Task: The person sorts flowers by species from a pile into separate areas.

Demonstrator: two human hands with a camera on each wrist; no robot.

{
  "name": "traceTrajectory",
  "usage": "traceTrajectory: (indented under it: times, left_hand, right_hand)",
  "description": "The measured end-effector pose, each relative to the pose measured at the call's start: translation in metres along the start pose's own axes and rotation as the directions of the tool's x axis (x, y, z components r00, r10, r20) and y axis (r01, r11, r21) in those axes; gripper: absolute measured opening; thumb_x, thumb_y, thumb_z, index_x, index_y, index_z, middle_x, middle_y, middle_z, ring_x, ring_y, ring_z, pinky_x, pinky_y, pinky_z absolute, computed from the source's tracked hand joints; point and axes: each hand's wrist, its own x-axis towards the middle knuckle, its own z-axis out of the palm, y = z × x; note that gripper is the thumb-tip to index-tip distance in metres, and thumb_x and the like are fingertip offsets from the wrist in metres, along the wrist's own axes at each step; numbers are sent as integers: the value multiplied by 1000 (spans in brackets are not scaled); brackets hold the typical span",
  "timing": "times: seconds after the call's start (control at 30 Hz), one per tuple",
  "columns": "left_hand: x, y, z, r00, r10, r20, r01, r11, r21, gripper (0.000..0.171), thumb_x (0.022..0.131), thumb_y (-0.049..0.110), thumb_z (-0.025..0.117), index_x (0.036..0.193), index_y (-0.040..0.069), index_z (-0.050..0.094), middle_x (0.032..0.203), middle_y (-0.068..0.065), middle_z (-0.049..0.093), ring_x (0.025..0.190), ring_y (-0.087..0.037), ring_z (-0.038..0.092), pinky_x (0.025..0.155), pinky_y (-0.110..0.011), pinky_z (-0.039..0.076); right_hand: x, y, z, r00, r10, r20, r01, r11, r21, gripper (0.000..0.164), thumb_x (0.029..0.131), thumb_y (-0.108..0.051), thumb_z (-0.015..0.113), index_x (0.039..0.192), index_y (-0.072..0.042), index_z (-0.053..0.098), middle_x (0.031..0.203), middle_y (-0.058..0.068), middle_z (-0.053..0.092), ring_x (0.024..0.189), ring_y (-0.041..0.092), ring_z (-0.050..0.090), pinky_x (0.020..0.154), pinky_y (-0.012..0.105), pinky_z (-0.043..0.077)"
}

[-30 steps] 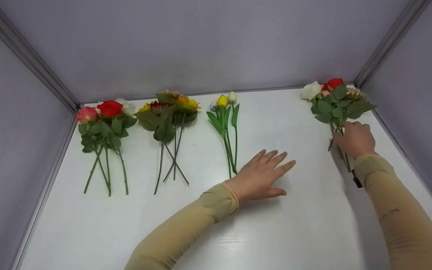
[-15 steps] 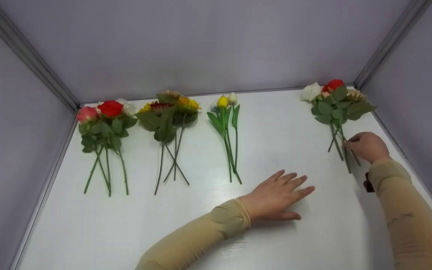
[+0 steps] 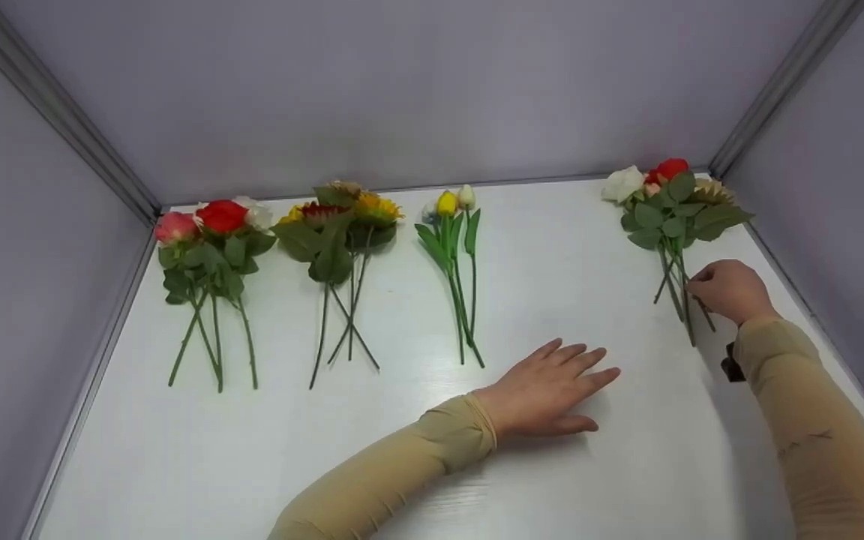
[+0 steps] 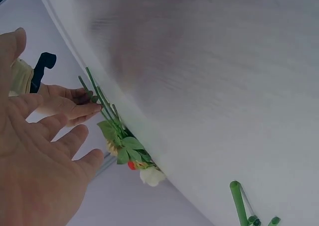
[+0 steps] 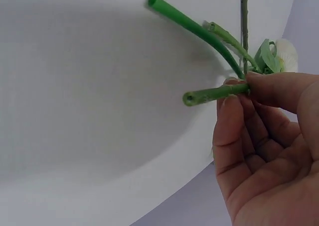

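On the right of the head view lies a mixed bunch with a white rose (image 3: pixel 622 184), a red flower (image 3: pixel 672 168), a beige flower (image 3: pixel 713 192) and green leaves (image 3: pixel 649 215). My right hand (image 3: pixel 736 291) is beside its crossed stems. Thumb and fingertips pinch one green stem (image 5: pixel 214 94) near its cut end, as the right wrist view shows. A brighter green stem (image 5: pixel 194 27) and others rise just behind that pinch. My left hand (image 3: pixel 548 391), palm down with fingers spread and nothing in it, is over the middle of the white table (image 3: pixel 432 465).
Along the back lie three more bunches: roses (image 3: pixel 222 216) at far left, sunflower-like blooms (image 3: pixel 376 208), then tulips (image 3: pixel 445 202), their stems pointing toward me. Grey panels (image 3: pixel 432 90) enclose the table at the back and sides.
My right hand has moved from over the stems to their right side and now pinches a stem. My left hand has shifted toward me and right, uncovering the tulip stem ends.
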Motion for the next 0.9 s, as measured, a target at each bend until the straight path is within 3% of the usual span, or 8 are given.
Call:
traceTrajectory:
  times: [0.27,0.33,0.4,0.5,0.6,0.7,0.77,0.9]
  left_hand:
    - [0,-13,0,995,-92,-37,85,983,-163,68,104,55,51,162,24,33,164,-1,33,149,-17,32,122,-36,24]
    - [-1,-21,0,986,-156,-58,137,957,-256,63,105,50,53,159,21,39,161,-1,39,146,-17,37,120,-34,28]
    - [-3,-30,-1,967,-246,-74,199,901,-385,56,106,44,54,156,19,45,157,0,45,143,-16,42,118,-31,31]
    - [-8,-47,-3,906,-417,-76,291,742,-603,48,106,36,56,150,17,54,150,0,53,138,-16,48,114,-29,37]
    - [-15,-63,-6,809,-587,-38,326,502,-801,42,106,34,57,145,17,58,144,1,58,132,-16,53,109,-31,43]
    - [-23,-82,-7,716,-698,-2,278,288,-916,42,106,33,58,143,14,59,140,-2,60,125,-17,57,103,-33,47]
    - [-30,-95,-8,672,-741,22,226,177,-958,43,106,33,59,144,12,58,138,-4,60,123,-17,58,103,-34,48]
    - [-41,-114,-10,611,-788,78,130,3,-992,46,105,35,61,144,11,57,134,-4,62,122,-18,58,101,-35,50]
  right_hand:
    - [-7,-30,19,994,65,88,-85,963,255,39,102,-25,60,119,10,66,100,15,69,84,19,64,72,33,53]
    - [-10,-43,30,991,65,113,-100,936,339,41,103,-25,61,123,10,64,105,16,69,87,18,65,75,32,56]
    - [-13,-57,42,988,61,140,-114,907,406,43,103,-26,62,127,10,62,110,16,68,89,16,67,77,29,57]
    - [-19,-82,64,985,38,170,-117,868,482,45,103,-28,64,130,7,62,114,18,68,93,17,67,79,28,58]
    - [-31,-114,83,983,-3,185,-101,831,547,43,102,-29,66,127,6,63,113,18,68,96,21,67,81,31,58]
    - [-42,-143,104,984,-51,170,-66,783,618,39,100,-26,69,122,6,65,109,18,69,94,24,68,81,33,59]
    - [-47,-160,117,984,-77,163,-50,752,658,36,99,-24,70,119,6,66,107,18,69,93,25,68,81,35,59]
    - [-56,-186,139,981,-128,147,-18,693,721,29,97,-21,73,113,2,68,102,17,70,90,25,69,79,36,60]
